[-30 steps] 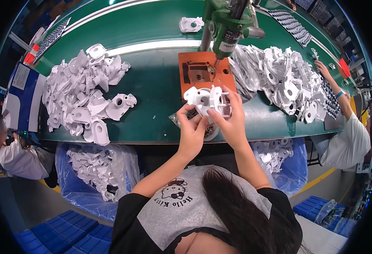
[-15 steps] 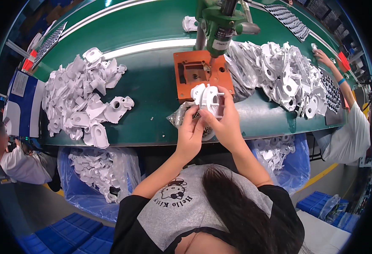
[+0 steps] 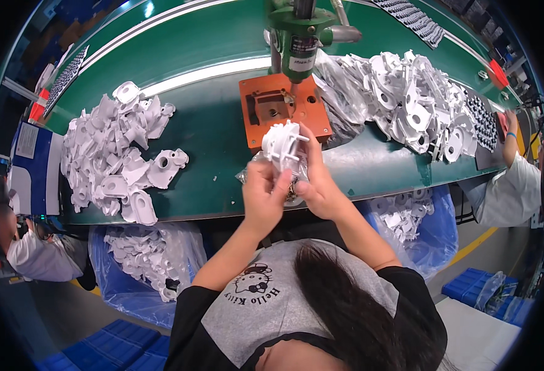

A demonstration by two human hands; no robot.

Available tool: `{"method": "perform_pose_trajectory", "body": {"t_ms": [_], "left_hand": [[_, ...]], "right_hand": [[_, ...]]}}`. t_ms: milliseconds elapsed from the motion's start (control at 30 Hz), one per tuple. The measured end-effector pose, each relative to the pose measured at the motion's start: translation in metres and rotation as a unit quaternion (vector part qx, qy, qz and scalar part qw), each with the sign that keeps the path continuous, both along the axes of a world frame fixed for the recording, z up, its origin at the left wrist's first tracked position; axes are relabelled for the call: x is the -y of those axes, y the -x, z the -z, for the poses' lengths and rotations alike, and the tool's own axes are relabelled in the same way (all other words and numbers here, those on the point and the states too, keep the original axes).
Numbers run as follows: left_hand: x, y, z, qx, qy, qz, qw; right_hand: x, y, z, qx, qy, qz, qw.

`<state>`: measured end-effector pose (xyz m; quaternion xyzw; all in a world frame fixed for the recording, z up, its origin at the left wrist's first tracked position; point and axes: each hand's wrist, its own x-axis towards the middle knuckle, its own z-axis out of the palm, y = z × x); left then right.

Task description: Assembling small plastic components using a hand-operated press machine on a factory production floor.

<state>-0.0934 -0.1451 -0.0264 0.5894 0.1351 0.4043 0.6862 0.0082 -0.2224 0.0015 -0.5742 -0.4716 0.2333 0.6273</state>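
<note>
A white moulded plastic part (image 3: 280, 146) with short posts on its right side is held in front of me, just this side of the orange fixture (image 3: 319, 123). My left hand (image 3: 264, 190) grips its lower left, thumb against the near face. The fingers of my right hand (image 3: 316, 179) wrap its right side, partly out of sight behind the part. Under my hands, partly hidden, lies a clear bag (image 3: 243, 175) with small metal pieces. Above the fixture stands a green press (image 3: 302, 49), its ram pointing down at the fixture's recess.
Loose white parts form a heap at left (image 3: 108, 148) and another at right (image 3: 408, 105). Blue lined bins (image 3: 117, 290) of parts stand below the table edge. A blue-and-white box (image 3: 40, 167) sits far left. Other people work at both sides, one arm (image 3: 512, 145) at the right.
The white part has turned in my hands and now sits more tilted. My left thumb has shifted on it. The right-hand worker's hand has drawn back toward the table edge. The whole view has shifted slightly.
</note>
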Motion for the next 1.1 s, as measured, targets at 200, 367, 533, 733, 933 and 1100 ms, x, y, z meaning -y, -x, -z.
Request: {"method": "perform_pose_trajectory", "body": {"t_ms": [200, 367, 533, 733, 933, 1100], "left_hand": [[-0.063, -0.016, -0.03, -0.08, -0.425, -0.08, 0.898], [-0.097, -0.054, -0.037, -0.129, -0.637, -0.102, 0.753], [-0.11, -0.075, -0.015, -0.183, -0.669, -0.098, 0.714], [-0.112, -0.066, -0.016, -0.184, -0.632, -0.021, 0.753], [-0.101, -0.065, -0.013, -0.223, -0.61, -0.044, 0.759], [-0.098, -0.069, -0.01, -0.21, -0.593, -0.043, 0.776]], "right_hand": [[-0.009, -0.106, -0.004, 0.168, 0.07, 0.265, 0.947], [-0.068, -0.218, 0.041, 0.316, 0.252, 0.265, 0.875], [-0.093, -0.237, 0.057, 0.404, 0.404, 0.187, 0.799], [-0.076, -0.245, 0.057, 0.373, 0.385, 0.097, 0.839], [-0.079, -0.242, 0.053, 0.383, 0.366, 0.099, 0.842], [-0.083, -0.247, 0.056, 0.398, 0.413, 0.119, 0.81]]}}
